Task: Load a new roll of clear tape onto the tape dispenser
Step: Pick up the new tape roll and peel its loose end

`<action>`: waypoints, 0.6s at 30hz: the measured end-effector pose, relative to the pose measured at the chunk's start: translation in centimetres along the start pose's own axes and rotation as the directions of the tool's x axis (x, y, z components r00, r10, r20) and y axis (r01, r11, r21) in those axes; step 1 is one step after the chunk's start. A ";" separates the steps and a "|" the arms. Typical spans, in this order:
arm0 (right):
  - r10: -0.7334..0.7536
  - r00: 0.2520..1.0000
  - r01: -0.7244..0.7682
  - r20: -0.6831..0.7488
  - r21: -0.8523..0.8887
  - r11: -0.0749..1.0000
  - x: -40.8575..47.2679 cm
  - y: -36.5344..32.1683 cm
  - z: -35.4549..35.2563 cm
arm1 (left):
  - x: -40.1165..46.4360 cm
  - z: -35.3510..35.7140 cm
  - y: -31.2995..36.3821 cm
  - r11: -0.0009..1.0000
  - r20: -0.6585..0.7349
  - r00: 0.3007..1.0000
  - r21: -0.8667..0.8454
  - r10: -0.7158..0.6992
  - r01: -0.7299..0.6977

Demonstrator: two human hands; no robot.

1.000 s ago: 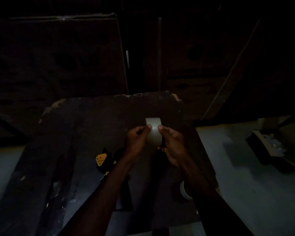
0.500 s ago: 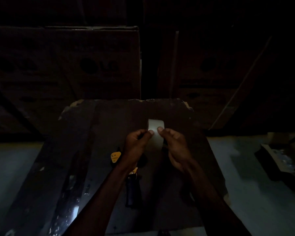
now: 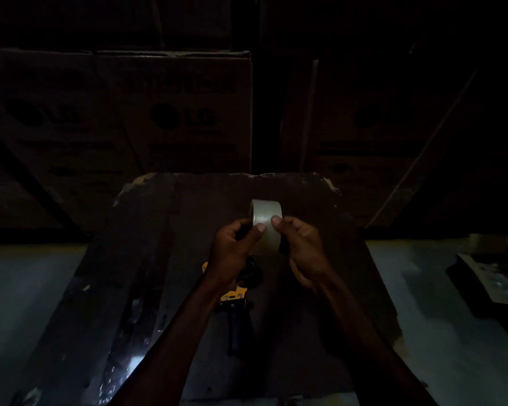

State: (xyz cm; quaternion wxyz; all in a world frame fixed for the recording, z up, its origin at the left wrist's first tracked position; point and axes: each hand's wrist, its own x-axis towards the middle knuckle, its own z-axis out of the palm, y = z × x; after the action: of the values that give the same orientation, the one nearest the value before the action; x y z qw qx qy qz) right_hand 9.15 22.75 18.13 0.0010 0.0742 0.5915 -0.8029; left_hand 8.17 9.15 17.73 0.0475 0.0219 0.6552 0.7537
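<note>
— Dim room, what's under you?
— From your head camera: a dark, worn table with stacked cardboard boxes behind it and pale floor on both sides.
— And the roll?
— Your left hand and right hand both grip the roll of clear tape, raised above the table, thumbs pressed on its outer face.
— The dispenser?
— Your tape dispenser lies on the table below your left wrist, partly hidden, handle toward you.
</note>
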 end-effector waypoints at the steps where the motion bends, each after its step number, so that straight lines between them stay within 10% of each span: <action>1: -0.001 1.000 0.001 0.014 -0.006 1.000 0.0 0.0 0.0 | 0.0 -0.1 0.0 1.000 -0.011 1.000 -0.015 -0.004 0.004; 18: -0.026 0.999 0.024 -0.025 -0.066 0.997 0.8 0.4 0.9 | 0.8 -0.7 0.1 0.998 0.050 0.999 -0.053 -0.018 0.021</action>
State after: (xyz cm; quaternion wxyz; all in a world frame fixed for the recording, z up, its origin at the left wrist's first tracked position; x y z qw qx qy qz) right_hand 8.29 21.88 17.90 -0.0145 0.0771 0.6186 -0.7818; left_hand 7.31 8.49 17.65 0.0714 0.0328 0.6335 0.7697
